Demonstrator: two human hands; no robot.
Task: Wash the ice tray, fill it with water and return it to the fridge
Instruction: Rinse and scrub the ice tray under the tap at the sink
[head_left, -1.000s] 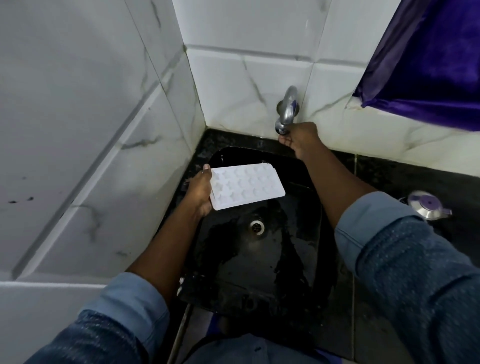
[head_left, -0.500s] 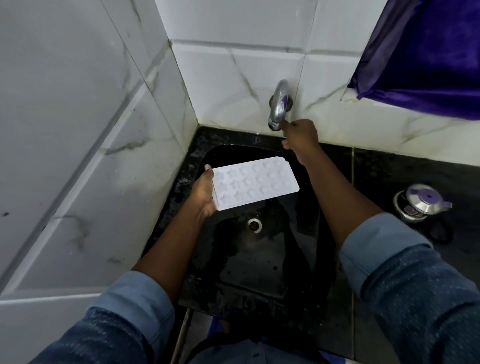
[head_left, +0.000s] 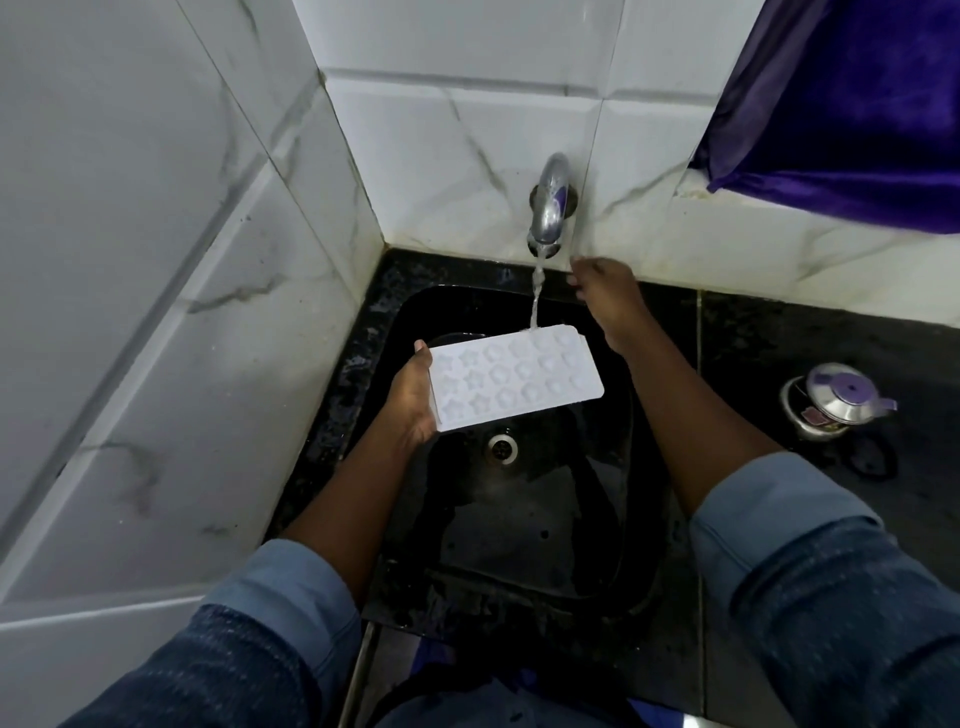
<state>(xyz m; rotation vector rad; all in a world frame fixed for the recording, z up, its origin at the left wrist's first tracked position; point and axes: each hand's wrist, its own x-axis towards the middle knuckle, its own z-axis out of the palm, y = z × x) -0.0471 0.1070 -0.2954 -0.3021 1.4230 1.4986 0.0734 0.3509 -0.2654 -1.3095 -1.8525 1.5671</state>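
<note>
A white ice tray (head_left: 517, 375) with star and round moulds is held level over the black sink (head_left: 613, 545). My left hand (head_left: 413, 400) grips its left short edge. A thin stream of water (head_left: 536, 291) runs from the chrome wall tap (head_left: 549, 205) and strikes the tray's far edge. My right hand (head_left: 605, 291) hovers just right of the tap's spout, fingers loosely curled, holding nothing and not touching the tap.
White marbled tile walls close in the left and back. The sink drain (head_left: 502, 448) lies below the tray. A small steel pot with a purple-knobbed lid (head_left: 834, 397) stands on the black counter at right. A purple cloth (head_left: 852, 104) hangs top right.
Water now flows from the tap onto the tray. My right hand has come off the tap and drawn slightly to the right. The tray has shifted under the spout.
</note>
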